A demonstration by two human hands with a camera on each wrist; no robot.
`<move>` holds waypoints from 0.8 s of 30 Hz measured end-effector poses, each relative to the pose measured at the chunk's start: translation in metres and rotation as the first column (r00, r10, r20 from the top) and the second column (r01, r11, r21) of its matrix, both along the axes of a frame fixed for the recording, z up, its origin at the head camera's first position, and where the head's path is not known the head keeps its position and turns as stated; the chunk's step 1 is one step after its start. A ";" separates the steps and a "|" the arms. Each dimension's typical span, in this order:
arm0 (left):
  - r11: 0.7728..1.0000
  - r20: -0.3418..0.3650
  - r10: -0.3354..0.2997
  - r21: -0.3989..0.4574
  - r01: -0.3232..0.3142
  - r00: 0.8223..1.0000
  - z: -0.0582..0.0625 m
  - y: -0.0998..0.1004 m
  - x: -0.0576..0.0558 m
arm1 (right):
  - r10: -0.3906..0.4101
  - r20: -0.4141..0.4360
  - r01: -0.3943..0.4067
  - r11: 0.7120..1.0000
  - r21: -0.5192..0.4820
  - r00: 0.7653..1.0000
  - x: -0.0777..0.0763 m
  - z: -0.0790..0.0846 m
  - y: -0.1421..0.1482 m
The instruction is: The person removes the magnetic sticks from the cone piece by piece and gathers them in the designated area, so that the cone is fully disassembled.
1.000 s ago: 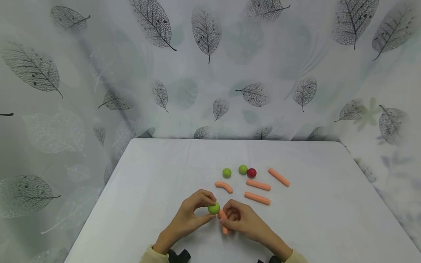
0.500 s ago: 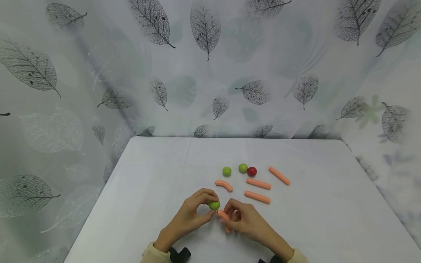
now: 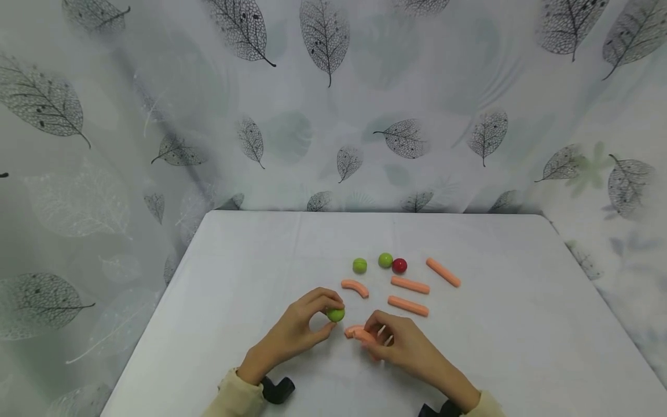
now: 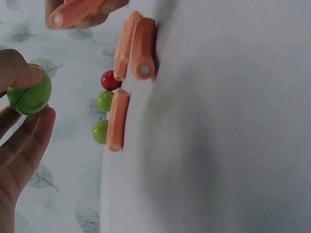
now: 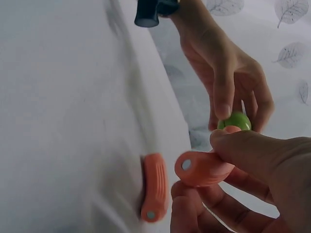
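Observation:
Near the front middle of the table, my left hand (image 3: 301, 328) pinches a green ball (image 4: 33, 94) between thumb and fingers. A dark groove runs across the ball. To its right, my right hand (image 3: 400, 343) holds a curved orange stick (image 5: 204, 169) by thumb and fingertips, with a pale round spot on its end. A second orange end (image 5: 233, 129) shows above the thumb; my fingers hide how it joins the held stick. Ball and stick are a small gap apart in the head view. Another curved orange stick (image 3: 355, 288) lies just beyond my hands.
Two green balls (image 3: 359, 266) and a red ball (image 3: 399, 266) lie further back, the red one beside a green one. Straight orange sticks (image 3: 409, 285) lie to the right of them. Behind the white table (image 3: 250, 249) hangs a leaf-patterned curtain (image 3: 292, 116).
My hands have moved apart: the left slightly left with the green ball, the right to the right with the orange stick. That stick has turned and its end points more to the left.

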State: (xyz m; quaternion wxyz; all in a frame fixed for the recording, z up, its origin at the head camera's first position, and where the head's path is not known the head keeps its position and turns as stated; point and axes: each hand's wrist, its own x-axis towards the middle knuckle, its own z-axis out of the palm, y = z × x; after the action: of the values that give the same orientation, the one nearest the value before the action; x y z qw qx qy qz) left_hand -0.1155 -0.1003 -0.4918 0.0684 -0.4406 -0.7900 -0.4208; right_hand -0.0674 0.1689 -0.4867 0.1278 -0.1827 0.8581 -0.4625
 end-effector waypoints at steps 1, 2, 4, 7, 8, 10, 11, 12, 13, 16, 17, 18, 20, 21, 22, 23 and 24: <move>1.000 -0.003 0.005 -0.011 -0.005 1.000 0.001 -0.002 -0.001 | -0.012 -0.005 0.012 1.000 0.009 1.000 0.000 0.001 0.002; 1.000 -0.007 0.012 -0.024 -0.013 1.000 0.002 -0.003 -0.003 | -0.025 -0.006 0.026 0.999 0.020 1.000 0.001 0.001 0.005; 0.998 -0.014 0.032 -0.049 -0.032 0.999 0.003 -0.007 -0.005 | -0.054 -0.030 0.055 0.997 0.045 0.998 0.002 0.001 0.011; 0.994 0.005 0.079 -0.082 -0.078 0.997 0.002 -0.013 -0.007 | -0.097 -0.045 0.100 0.992 0.075 0.994 0.004 -0.001 0.022; 0.991 0.018 0.098 -0.088 -0.096 0.995 0.001 -0.014 -0.008 | -0.109 -0.053 0.114 0.990 0.084 0.993 0.004 -0.002 0.026; 0.986 0.051 0.141 -0.098 -0.136 0.989 0.000 -0.017 -0.009 | -0.137 -0.074 0.144 0.986 0.089 0.988 0.006 -0.003 0.034; 0.983 0.068 0.163 -0.101 -0.155 0.984 0.000 -0.018 -0.009 | -0.154 -0.088 0.162 0.983 0.091 0.984 0.007 -0.003 0.038; 0.979 0.085 0.183 -0.104 -0.174 0.980 -0.001 -0.020 -0.010 | -0.173 -0.106 0.183 0.978 0.096 0.979 0.008 -0.004 0.042; 0.976 0.096 0.202 -0.108 -0.191 0.975 -0.002 -0.020 -0.010 | -0.191 -0.119 0.203 0.974 0.097 0.974 0.008 -0.005 0.046; 0.966 0.133 0.246 -0.114 -0.232 0.960 -0.004 -0.023 -0.012 | -0.247 -0.157 0.267 0.957 0.118 0.956 0.009 -0.006 0.058; 0.964 0.146 0.257 -0.115 -0.242 0.955 -0.005 -0.023 -0.012 | -0.267 -0.165 0.289 0.949 0.128 0.950 0.010 -0.006 0.062; 0.961 0.158 0.266 -0.118 -0.250 0.951 -0.006 -0.024 -0.013 | -0.282 -0.170 0.307 0.941 0.141 0.944 0.010 -0.006 0.066; 0.958 0.183 0.280 -0.121 -0.261 0.942 -0.009 -0.025 -0.014 | -0.315 -0.170 0.342 0.924 0.168 0.934 0.010 -0.007 0.074; 0.956 0.193 0.285 -0.125 -0.264 0.939 -0.010 -0.026 -0.014 | -0.332 -0.170 0.361 0.915 0.182 0.928 0.009 -0.007 0.078; 0.956 0.199 0.287 -0.125 -0.266 0.937 -0.012 -0.027 -0.015 | -0.347 -0.166 0.376 0.905 0.197 0.923 0.009 -0.007 0.082; 0.955 0.207 0.288 -0.126 -0.267 0.935 -0.013 -0.028 -0.015 | -0.361 -0.161 0.389 0.897 0.209 0.919 0.009 -0.007 0.085; 0.955 0.210 0.289 -0.126 -0.267 0.934 -0.014 -0.028 -0.016 | -0.372 -0.156 0.399 0.890 0.222 0.915 0.009 -0.007 0.089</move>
State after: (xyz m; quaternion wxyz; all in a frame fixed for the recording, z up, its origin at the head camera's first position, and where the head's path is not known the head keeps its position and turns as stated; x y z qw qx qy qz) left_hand -0.1310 -0.1285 -0.5055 0.0155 -0.2764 -0.8662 -0.4159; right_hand -0.0583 0.2580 -0.4940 0.0083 -0.0161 0.9341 -0.3565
